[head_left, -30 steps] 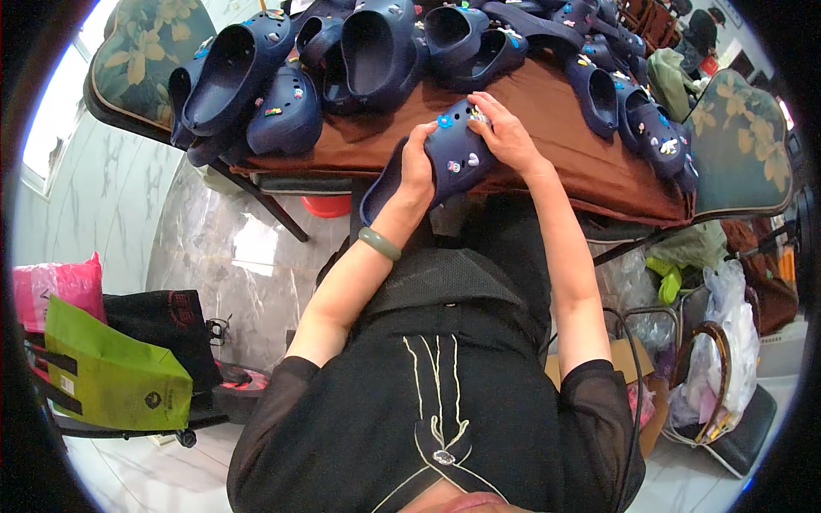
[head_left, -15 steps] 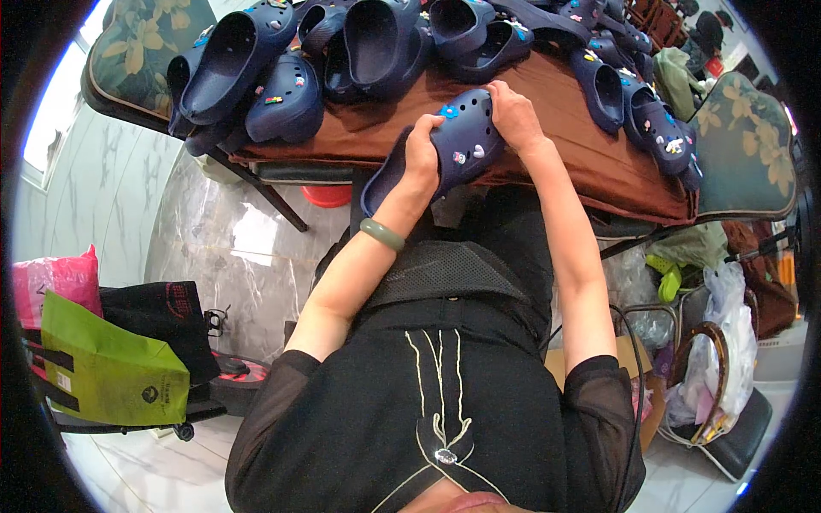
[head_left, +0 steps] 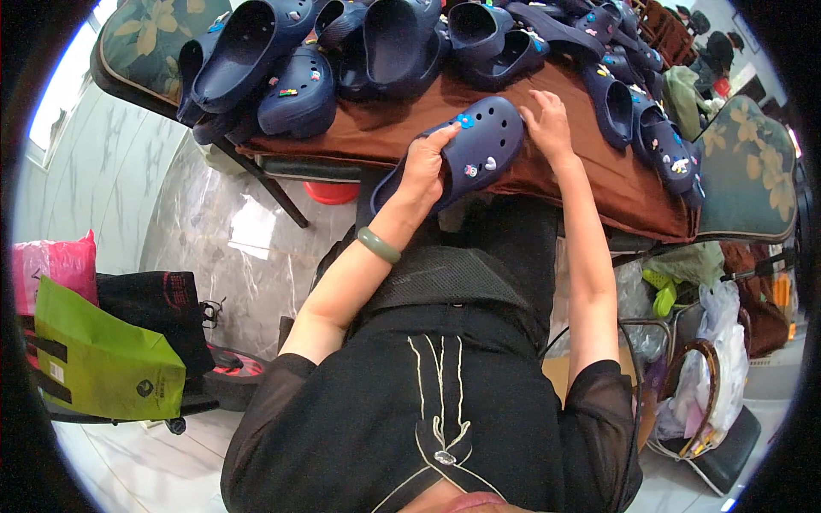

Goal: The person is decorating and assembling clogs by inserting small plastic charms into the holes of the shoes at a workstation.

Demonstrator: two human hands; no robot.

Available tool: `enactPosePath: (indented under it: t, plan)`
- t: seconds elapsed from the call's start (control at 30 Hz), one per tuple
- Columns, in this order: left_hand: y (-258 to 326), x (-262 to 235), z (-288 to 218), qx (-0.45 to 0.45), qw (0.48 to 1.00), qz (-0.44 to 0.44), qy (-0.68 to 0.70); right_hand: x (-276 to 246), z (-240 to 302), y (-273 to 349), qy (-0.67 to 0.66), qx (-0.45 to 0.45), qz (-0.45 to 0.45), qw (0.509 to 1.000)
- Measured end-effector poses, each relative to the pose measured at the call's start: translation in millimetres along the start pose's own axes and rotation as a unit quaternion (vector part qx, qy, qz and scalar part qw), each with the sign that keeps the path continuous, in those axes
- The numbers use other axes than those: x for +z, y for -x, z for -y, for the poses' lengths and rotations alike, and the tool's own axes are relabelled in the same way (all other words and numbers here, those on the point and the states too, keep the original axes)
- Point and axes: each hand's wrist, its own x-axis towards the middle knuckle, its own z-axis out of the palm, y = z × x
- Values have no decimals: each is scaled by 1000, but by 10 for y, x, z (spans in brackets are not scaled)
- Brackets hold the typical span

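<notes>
Navy clog [head_left: 473, 150], perforated toe, small colourful charms.

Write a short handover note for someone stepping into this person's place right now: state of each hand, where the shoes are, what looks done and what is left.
Left hand: gripping the heel end of a navy clog, holding it at the near edge of the brown-covered table.
Right hand: resting at the clog's toe, fingers on or just beside it.
The held clog already carries several small coloured charms on its upper.
More navy clogs are piled along the far side of the table; some show charms, others cannot be judged.
Left: whether more charms go on this clog cannot be told.
</notes>
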Motion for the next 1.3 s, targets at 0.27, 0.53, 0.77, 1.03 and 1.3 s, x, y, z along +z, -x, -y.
enactPosePath:
  t: [0.27,0.53,0.77,1.03,1.3]
  plan:
    - [-17,-84,27,27,999,41,19,-202,908,-208,-192,-204,171,945]
    - [-65,-120,60,67,996,7,-62,144,1136,-176,-105,-153,43,982]
    - [-75,-101,-26,76,986,-17,-149,105,1125,-175,-322,-21,-5,946]
    - [-208,-91,-165,79,994,-81,6,-282,694,189,-692,279,0,666]
    - [-67,64,79,183,973,-52,-130,-301,997,362,-280,300,259,874]
